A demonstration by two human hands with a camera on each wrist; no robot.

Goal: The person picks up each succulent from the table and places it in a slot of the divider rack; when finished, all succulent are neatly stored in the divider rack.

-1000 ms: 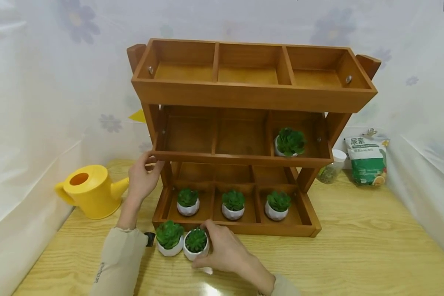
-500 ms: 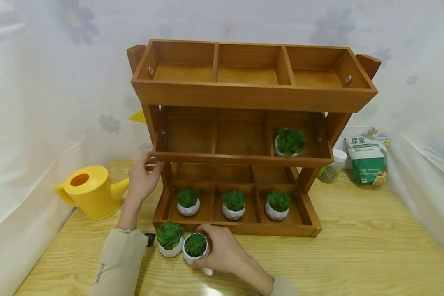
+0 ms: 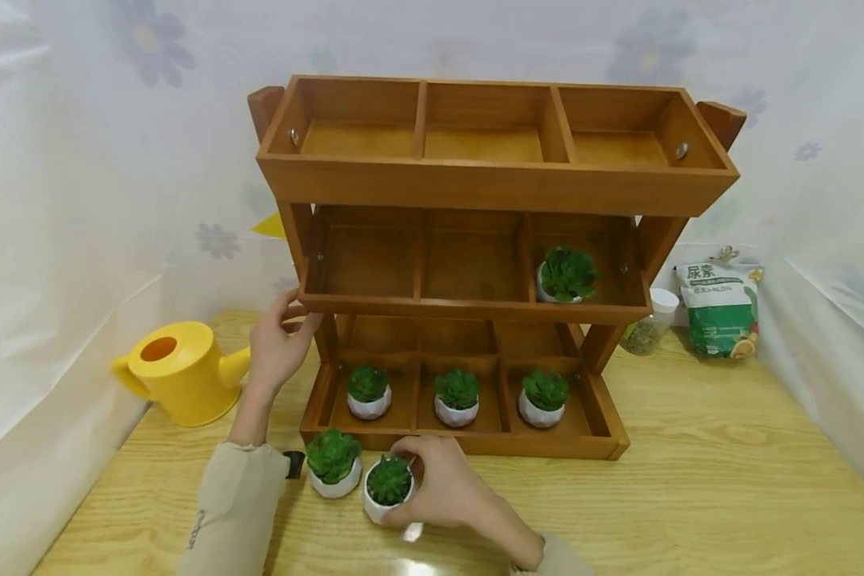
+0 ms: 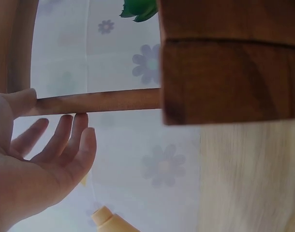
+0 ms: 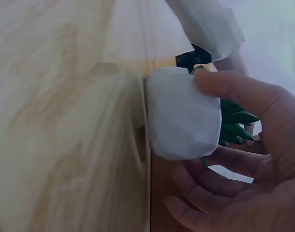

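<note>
My right hand (image 3: pixel 442 484) grips a small potted succulent (image 3: pixel 389 482) in a white faceted pot, in front of the wooden plant stand (image 3: pixel 497 188). Seen from the right wrist, the thumb lies on one side of the pot (image 5: pixel 181 116) and the fingers on the other, with green leaves showing beyond. Another potted succulent (image 3: pixel 334 462) stands just left of it on the table. At the stand's left end, my left hand (image 3: pixel 281 340) holds the edge of the middle tier. The left wrist view shows the thumb over a wooden strip (image 4: pixel 104 100) and fingertips beneath it.
Three potted succulents sit in the bottom tier (image 3: pixel 461 444), one per front compartment; another (image 3: pixel 566 274) is in the middle tier's right compartment. A yellow watering can (image 3: pixel 187 376) stands left. A lidded jar (image 3: pixel 648 324) and a green-and-white bag (image 3: pixel 722 310) stand right.
My right hand has shifted the potted succulent slightly to the right, opening a small gap from the pot beside it. My left hand stays at the middle tier's edge.
</note>
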